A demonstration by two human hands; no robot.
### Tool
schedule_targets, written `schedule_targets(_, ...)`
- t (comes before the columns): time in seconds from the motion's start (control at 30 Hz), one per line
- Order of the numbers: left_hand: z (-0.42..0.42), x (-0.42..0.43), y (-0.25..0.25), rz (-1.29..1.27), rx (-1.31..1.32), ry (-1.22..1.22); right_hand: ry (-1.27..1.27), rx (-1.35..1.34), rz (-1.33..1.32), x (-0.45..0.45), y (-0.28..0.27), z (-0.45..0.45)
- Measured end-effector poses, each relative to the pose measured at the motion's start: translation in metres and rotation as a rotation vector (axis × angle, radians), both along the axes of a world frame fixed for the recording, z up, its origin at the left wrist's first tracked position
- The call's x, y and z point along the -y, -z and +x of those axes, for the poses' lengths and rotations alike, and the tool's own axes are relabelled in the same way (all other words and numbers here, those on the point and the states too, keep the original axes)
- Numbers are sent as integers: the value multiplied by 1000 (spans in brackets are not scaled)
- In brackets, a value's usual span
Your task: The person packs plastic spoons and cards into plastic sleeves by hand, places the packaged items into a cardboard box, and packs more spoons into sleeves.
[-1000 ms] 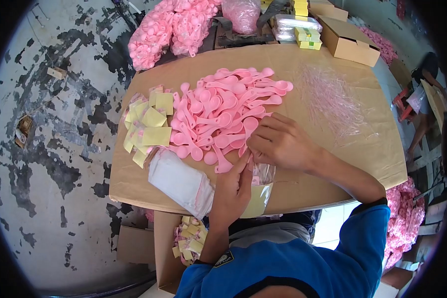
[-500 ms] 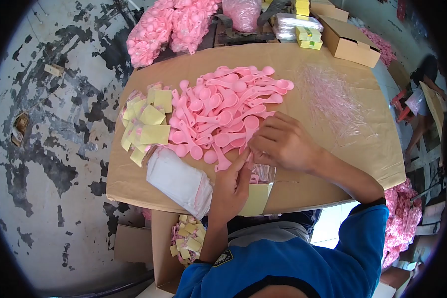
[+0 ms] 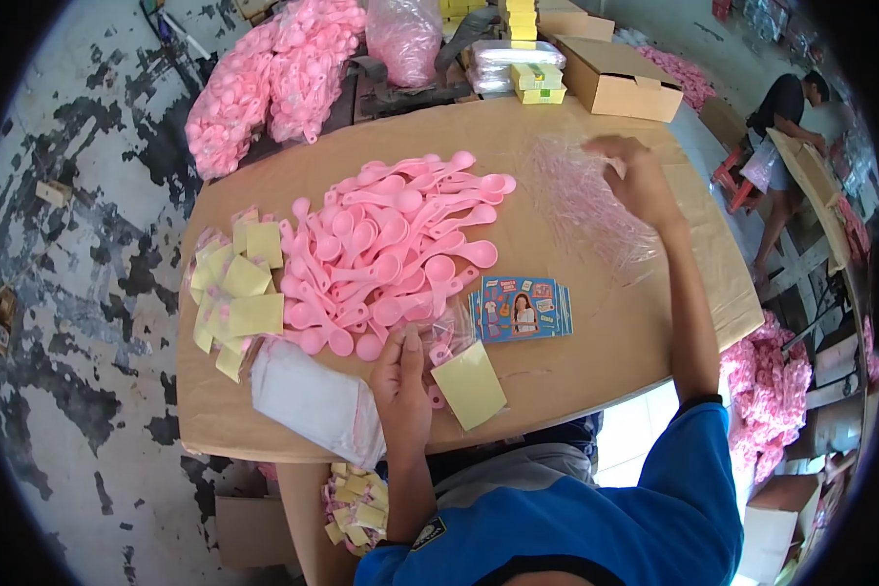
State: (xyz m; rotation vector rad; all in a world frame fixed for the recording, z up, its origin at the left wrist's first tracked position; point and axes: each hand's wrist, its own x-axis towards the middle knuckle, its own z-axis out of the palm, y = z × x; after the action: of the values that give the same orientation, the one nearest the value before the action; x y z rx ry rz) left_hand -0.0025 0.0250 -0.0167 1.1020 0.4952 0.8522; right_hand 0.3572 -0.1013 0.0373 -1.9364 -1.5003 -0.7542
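Note:
My left hand [image 3: 401, 386] is closed on the gathered neck of a clear plastic bag [image 3: 443, 342] with a pink spoon inside and a yellow card [image 3: 470, 385] at its lower end. Over the pile of thin clear-pink strips [image 3: 591, 200], my right hand [image 3: 638, 181] is raised, fingers apart and curved. A heap of pink spoons [image 3: 391, 249] lies beyond my left hand. Blue printed cards [image 3: 523, 309] are stacked to the right of the bag. White plastic sheets [image 3: 314, 398] lie at the left front, below several filled packets with yellow cards [image 3: 244, 277].
Bags of pink spoons [image 3: 308, 63] and a cardboard box [image 3: 619, 80] stand past the table's [image 3: 606, 356] far edge. Another person [image 3: 786, 122] is at the far right. An open box of packets [image 3: 359, 503] sits below the near edge.
My right hand has left the bag and moved right and away to the strips, uncovering the blue cards. My left hand keeps the bag. The whole view has shifted.

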Motion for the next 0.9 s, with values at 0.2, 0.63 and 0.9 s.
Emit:
schedule_targets(0.2,12,1,3,32,12,17,-572,-614,-243,-20,-13,-123)
schedule_targets(0.63,17,0,7,-64,66,33,-746,-1016,-358,-38,8,-171)
schedule_targets(0.9,10,-8,3,38,2,192,-657,-1290,-352,-36,10,-171)
